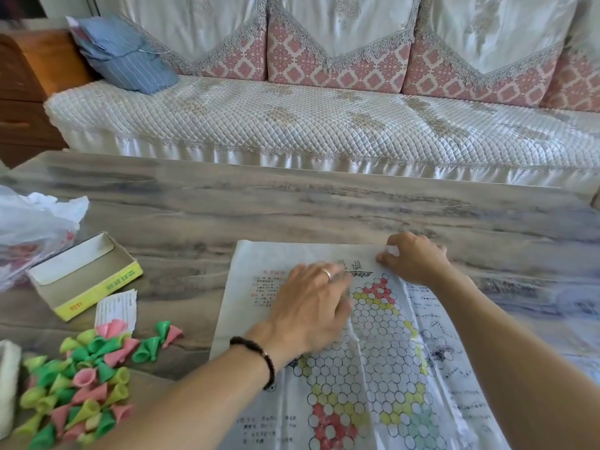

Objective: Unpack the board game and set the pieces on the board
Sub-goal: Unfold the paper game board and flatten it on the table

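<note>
A thin paper game board (373, 378) printed with circles and red, yellow and green corners lies partly unfolded on the table. My left hand (311, 306) presses flat on its left half, fingers spread. My right hand (412, 258) pinches the board's far edge near a fold. A heap of pink, green and yellow cone-shaped pieces (78, 384) lies on the table to the left. The open yellow game box (84, 274) sits behind the heap, with a folded paper slip (117, 308) beside it.
A grey wood-grain table (292, 203) carries everything. A crumpled plastic bag (29, 228) lies at the far left, and a white object (8, 384) at the left edge. Behind the table stands a sofa (324, 125) with a blue folded cloth (126, 56).
</note>
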Demonstrator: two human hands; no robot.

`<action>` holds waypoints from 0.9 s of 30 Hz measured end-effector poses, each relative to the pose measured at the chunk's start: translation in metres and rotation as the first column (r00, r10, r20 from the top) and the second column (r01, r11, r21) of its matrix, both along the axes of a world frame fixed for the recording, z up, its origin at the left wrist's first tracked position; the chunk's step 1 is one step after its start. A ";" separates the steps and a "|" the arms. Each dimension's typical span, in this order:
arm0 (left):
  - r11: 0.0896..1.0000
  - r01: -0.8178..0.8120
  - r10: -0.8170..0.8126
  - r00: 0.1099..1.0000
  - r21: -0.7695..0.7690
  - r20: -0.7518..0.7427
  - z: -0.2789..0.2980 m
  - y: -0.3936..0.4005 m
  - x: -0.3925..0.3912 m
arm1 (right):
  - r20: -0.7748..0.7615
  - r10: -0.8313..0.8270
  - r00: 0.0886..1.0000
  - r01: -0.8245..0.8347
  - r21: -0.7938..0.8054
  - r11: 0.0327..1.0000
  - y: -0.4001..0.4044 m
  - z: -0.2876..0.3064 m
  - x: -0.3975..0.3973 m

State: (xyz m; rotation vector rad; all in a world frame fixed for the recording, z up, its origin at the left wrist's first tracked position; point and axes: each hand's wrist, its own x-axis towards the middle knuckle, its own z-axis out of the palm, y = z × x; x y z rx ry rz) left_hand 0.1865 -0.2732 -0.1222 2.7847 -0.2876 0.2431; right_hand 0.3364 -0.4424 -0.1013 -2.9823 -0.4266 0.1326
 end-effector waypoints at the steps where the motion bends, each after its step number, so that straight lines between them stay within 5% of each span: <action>1: 0.999 -0.002 0.006 0.996 0.043 -0.090 -0.005 0.000 -0.002 | 0.001 -0.005 1.000 0.005 -0.003 1.000 0.000 0.000 0.001; 3: 0.995 -0.011 0.028 0.984 0.094 -0.178 -0.012 0.006 -0.004 | 0.049 -0.013 0.999 0.013 -0.001 1.000 -0.001 -0.001 0.001; 7: 0.984 -0.063 0.102 0.967 0.169 -0.232 -0.017 0.015 0.006 | 0.392 -0.081 0.916 0.068 0.046 0.997 0.011 -0.007 -0.015; 11: 0.983 -0.098 0.129 0.970 0.154 -0.207 -0.018 0.024 0.013 | 0.241 0.050 0.969 -0.159 0.456 0.876 0.056 -0.026 -0.062; 15: 0.953 -0.230 0.274 0.933 0.199 -0.233 -0.020 0.057 0.017 | 0.192 0.196 0.962 -0.237 0.221 0.946 0.057 -0.044 -0.078; 20: 0.870 -0.393 0.460 0.865 0.297 -0.203 -0.014 0.080 0.020 | 0.078 0.125 0.989 -0.129 0.044 0.991 0.059 -0.043 -0.078; 23: 0.928 -0.314 0.319 0.948 0.200 0.006 -0.005 0.038 0.010 | 0.048 0.113 0.992 -0.115 0.033 0.993 0.059 -0.040 -0.080; 27: 0.975 -0.213 0.217 0.974 0.069 -0.067 -0.017 0.001 -0.014 | 0.057 0.124 0.991 -0.126 0.034 0.991 0.055 -0.037 -0.081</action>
